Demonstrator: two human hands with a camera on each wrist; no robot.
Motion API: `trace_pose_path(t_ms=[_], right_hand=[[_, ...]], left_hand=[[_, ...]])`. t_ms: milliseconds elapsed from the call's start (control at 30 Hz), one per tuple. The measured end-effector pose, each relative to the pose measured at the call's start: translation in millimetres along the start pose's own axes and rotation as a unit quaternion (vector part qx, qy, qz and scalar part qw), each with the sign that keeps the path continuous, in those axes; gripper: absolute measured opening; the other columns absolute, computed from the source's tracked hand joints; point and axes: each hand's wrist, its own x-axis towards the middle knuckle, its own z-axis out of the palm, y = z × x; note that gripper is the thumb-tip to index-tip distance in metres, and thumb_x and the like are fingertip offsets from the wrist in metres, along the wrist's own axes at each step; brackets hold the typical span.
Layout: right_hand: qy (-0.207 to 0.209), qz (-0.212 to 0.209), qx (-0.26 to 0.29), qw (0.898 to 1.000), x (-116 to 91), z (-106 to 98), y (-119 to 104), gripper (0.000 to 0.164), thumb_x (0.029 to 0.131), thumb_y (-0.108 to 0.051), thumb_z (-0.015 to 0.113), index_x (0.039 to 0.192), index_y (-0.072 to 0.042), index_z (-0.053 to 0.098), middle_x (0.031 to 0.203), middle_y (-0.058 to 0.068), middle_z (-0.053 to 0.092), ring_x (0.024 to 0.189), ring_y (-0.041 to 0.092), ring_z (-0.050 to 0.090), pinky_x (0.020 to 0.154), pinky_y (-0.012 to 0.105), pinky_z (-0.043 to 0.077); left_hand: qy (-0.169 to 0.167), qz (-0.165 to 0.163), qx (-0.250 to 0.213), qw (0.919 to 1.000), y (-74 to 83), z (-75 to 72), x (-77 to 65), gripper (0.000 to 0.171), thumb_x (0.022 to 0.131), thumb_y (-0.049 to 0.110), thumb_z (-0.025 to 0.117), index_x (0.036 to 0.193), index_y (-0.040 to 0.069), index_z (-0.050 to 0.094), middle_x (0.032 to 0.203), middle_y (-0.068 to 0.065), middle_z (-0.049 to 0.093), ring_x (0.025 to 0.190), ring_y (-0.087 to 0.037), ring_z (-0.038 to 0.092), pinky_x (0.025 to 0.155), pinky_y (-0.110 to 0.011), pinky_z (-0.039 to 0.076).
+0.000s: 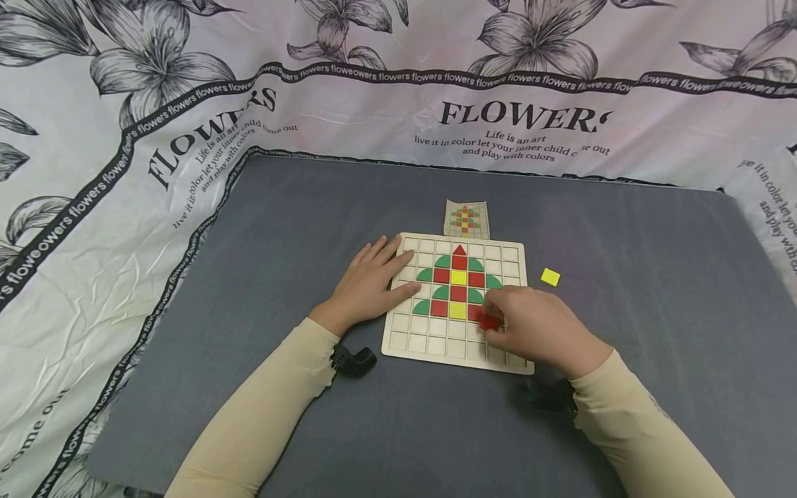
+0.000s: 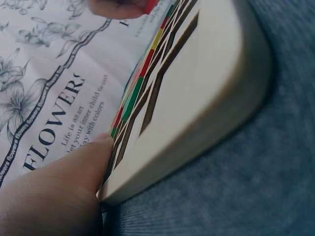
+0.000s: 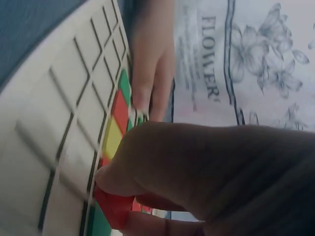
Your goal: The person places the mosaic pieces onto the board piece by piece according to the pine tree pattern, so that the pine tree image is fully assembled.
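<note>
A pale wooden grid board (image 1: 437, 344) lies on the table, with red, yellow and green tiles set in a tree shape under a red triangle (image 1: 459, 250). My left hand (image 1: 366, 289) rests with extended fingers on the board's left edge; its thumb touches the border in the left wrist view. Over the lower right of the pattern, my right hand (image 1: 540, 326) pinches a red tile (image 3: 115, 209) between thumb and fingers. That tile looks tilted, and the cells behind it are partly hidden. A green tile (image 3: 99, 223) shows just below it in the right wrist view.
A loose yellow square tile (image 1: 551, 277) lies right of the board. Behind the board's top edge is a small card (image 1: 484, 220) printed with a similar tree pattern. The grey tabletop (image 1: 349, 207) meets a flower-printed cloth (image 1: 373, 117) at the back and left.
</note>
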Motion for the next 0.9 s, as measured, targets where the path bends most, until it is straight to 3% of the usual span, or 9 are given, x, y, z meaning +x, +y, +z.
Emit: trace_pose_path(t_ms=[400,667,900], right_hand=[[-0.022,-0.064,0.011,0.998,20,16,-25,0.016,0.08,-0.007,0.078,0.093,-0.015,0.074,0.081,-0.005,0.06,0.065,0.009,0.048,0.055,0.025,0.043],[-0.02,-0.085,0.001,0.996,20,19,-24,0.014,0.084,-0.008,0.082,0.096,-0.015,0.079,0.09,-0.004,0.066,0.076,0.009,0.058,0.066,0.028,0.054],[-0.021,-0.096,0.01,0.995,20,20,-22,0.013,0.087,-0.008,0.084,0.097,-0.015,0.079,0.09,-0.005,0.066,0.078,0.009,0.058,0.069,0.029,0.055]], left_hand=[[0.001,0.004,-0.004,1.0,-1.8,-0.5,-0.4,0.077,0.103,0.069,0.046,0.166,0.026,0.036,0.177,-0.001,0.013,0.164,-0.025,0.006,0.132,-0.046,0.0],[0.0,0.002,0.0,1.0,-1.0,-0.1,0.0,0.076,0.103,0.069,0.047,0.166,0.027,0.036,0.177,-0.001,0.014,0.164,-0.025,0.007,0.132,-0.046,0.001],[0.0,0.001,0.005,1.0,-1.2,0.0,0.0,0.077,0.103,0.069,0.046,0.166,0.027,0.036,0.177,-0.001,0.014,0.164,-0.025,0.006,0.132,-0.046,0.001]])
